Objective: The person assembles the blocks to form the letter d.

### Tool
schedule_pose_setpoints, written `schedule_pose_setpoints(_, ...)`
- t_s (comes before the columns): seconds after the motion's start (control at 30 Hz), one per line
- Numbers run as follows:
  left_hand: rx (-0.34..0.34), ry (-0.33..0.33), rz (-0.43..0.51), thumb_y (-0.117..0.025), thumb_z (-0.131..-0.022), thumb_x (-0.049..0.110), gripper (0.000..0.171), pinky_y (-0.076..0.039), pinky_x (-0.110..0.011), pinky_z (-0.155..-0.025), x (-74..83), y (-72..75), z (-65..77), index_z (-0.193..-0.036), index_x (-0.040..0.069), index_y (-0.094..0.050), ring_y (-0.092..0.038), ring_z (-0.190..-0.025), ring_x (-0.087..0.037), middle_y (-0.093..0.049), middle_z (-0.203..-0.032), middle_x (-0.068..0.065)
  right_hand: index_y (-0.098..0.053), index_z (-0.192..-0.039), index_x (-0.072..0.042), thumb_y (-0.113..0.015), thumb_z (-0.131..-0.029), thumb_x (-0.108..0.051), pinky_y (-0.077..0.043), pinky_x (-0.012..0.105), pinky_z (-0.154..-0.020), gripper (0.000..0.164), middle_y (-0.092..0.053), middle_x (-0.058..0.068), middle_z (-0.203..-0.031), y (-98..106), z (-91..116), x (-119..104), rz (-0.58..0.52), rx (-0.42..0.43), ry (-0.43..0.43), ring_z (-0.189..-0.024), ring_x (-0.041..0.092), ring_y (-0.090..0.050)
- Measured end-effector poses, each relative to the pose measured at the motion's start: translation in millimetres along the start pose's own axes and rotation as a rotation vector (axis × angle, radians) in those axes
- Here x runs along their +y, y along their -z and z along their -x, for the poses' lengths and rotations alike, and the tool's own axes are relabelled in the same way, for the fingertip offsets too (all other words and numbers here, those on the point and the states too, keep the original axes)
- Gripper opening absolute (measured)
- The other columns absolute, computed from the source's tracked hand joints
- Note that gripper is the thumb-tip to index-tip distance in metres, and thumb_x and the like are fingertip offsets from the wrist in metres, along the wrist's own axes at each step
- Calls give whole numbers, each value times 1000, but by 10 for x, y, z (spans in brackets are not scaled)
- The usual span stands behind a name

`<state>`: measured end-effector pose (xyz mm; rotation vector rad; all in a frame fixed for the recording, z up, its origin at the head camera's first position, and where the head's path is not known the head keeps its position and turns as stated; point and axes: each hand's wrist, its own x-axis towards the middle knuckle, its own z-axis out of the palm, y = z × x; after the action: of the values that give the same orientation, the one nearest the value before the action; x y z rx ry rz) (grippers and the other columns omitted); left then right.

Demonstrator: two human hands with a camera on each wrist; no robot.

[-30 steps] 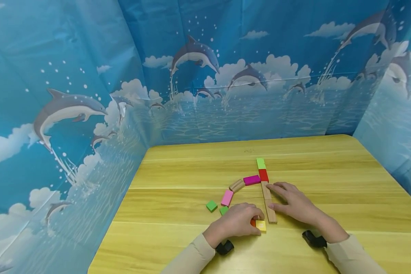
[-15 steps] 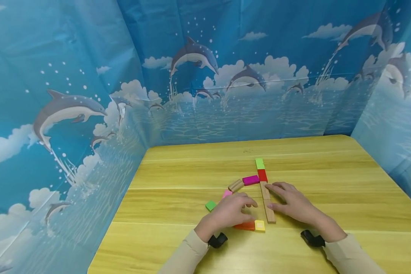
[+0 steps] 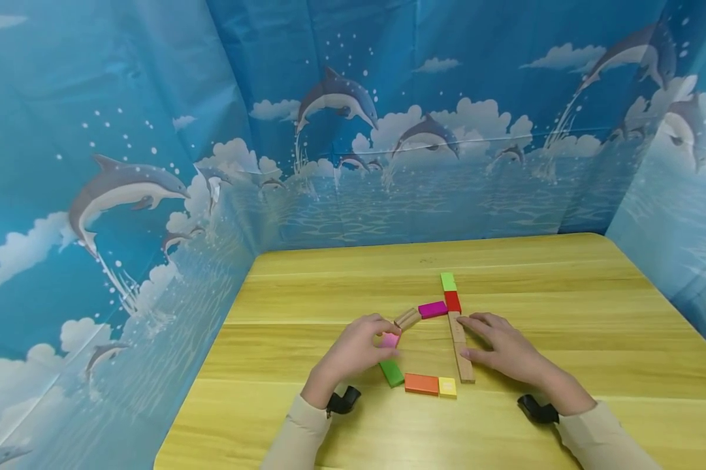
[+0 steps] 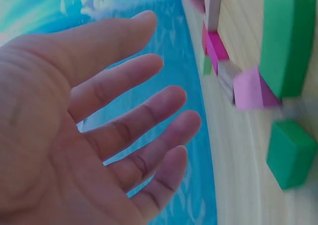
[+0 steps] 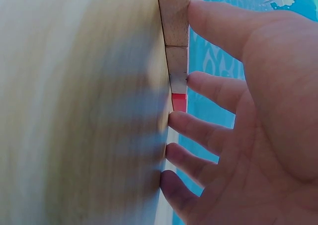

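My left hand [image 3: 355, 349] hovers over the left side of the block outline, fingers relaxed and holding nothing. Near its fingertips lies a pink block [image 3: 390, 339], partly covered in the head view. The longer green block [image 3: 392, 373] sits just below the thumb. A small green block [image 4: 290, 155] shows in the left wrist view, but the hand hides it from the head view. My right hand [image 3: 508, 346] rests beside a column of plain wooden blocks [image 3: 461, 356]; thumb and index fingertips touch its right side. The other right fingertips reach down to the tabletop.
Above the wooden blocks, a red block [image 3: 452, 301] and a light green block [image 3: 449, 281] extend the column. A magenta block [image 3: 432, 309] and grooved wooden block [image 3: 407, 319] curve leftward. Orange [image 3: 421, 384] and yellow [image 3: 447, 387] blocks lie at the front. A dolphin-print curtain [image 3: 353, 196] surrounds the table.
My left hand has left the yellow and orange blocks and moved leftward and back to the pink block. The orange block and longer green block are now uncovered. My right hand stays put.
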<state>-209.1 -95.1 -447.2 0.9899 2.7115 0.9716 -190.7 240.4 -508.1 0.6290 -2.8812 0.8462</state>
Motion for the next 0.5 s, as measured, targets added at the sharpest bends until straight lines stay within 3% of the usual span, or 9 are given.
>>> schedule_pose_setpoints(0.27,-9,58,-17,-76,-92,26,33,-49,-40,-93,-259,45,128,-123,15,-72,-58,-112,-25,-64,-119,2,-47,-152,-14,-67,-95,-49,-39,66,-97,71,-47,19,-144,-26,14,15,-5,4,-9,-131,44,-41)
schedule_pose_setpoints(0.5,-41,83,5,-77,-91,20,35,-48,-39,-93,-396,52,181,-126,19,-71,-57,-113,-24,-60,-122,7,-47,-152,-13,-68,-95,-47,-38,66,-98,70,-47,19,-144,-14,-2,11,-5,6,3,-131,44,-41)
